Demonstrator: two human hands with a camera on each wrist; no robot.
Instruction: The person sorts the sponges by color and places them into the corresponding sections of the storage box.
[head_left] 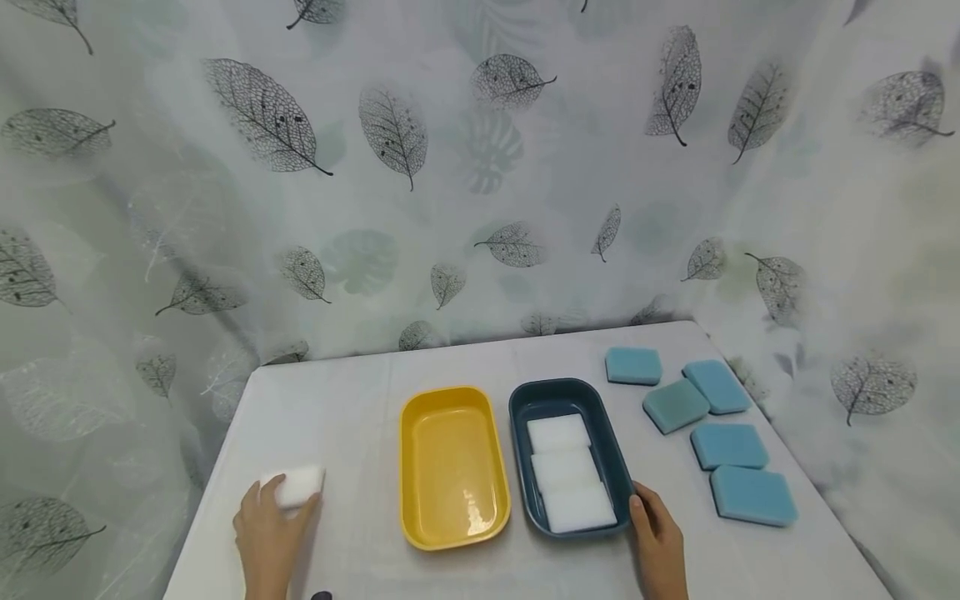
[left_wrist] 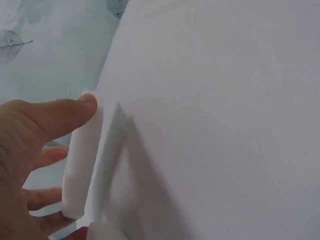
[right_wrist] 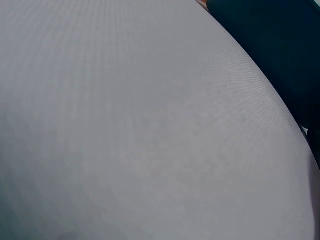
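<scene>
At the left of the table, my left hand (head_left: 272, 529) grips a white sponge (head_left: 302, 485). From the left wrist view, the thumb presses one face of that sponge (left_wrist: 82, 167), and fingers of the left hand (left_wrist: 25, 145) show on its other side. A pale edge beside it may be another sponge or cloth; I cannot tell. My right hand (head_left: 660, 537) holds the right rim of a dark blue tray (head_left: 611, 454) near its front corner. Several white sponges (head_left: 564, 468) lie in a column inside. In the right wrist view, only the tray's outer wall (right_wrist: 270, 45) and a sliver of finger show.
A yellow tray (head_left: 450, 467) stands left of the dark blue one. Several blue sponges (head_left: 753, 496) lie scattered at the right of the white-covered table (head_left: 352, 417). A leaf-patterned curtain (head_left: 450, 208) hangs behind. Something small and dark (head_left: 322, 595) shows at the front edge.
</scene>
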